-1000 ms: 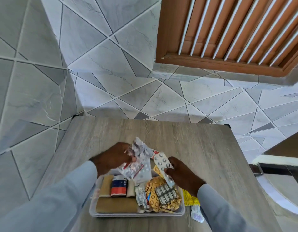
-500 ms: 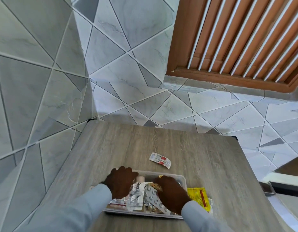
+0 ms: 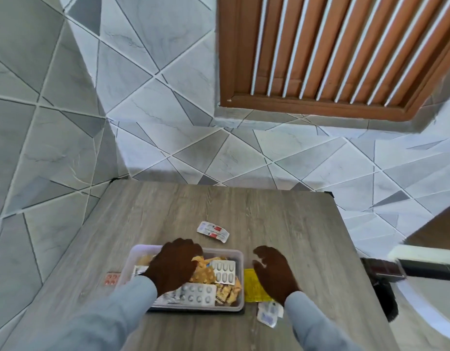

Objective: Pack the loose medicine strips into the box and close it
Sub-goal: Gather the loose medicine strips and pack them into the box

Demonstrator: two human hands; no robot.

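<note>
A clear plastic box [image 3: 240, 259] sits near the front of the wooden table [image 3: 269, 211], filled with silver and gold medicine strips [image 3: 225, 271]. My left hand [image 3: 174, 267] lies palm-down on the strips in the box's left half. My right hand [image 3: 273, 271] hovers outside the box to its right, fingers loosely bent, holding nothing, above a yellow packet [image 3: 254, 287]. A white-and-red strip [image 3: 213, 231] lies loose beyond the box. A pink strip [image 3: 110, 279] lies at the box's left side, and a blue-white strip [image 3: 268, 314] near my right sleeve.
Grey tiled walls close in on the left and behind the table. A brown louvred window [image 3: 332, 51] is set above on the right. A dark object [image 3: 380, 272] lies off the table's right edge. No lid can be made out.
Both hands pressed the held strips down into the box. My right hand has since left the box and moved right over the yellow packet. The view tilted upward.
</note>
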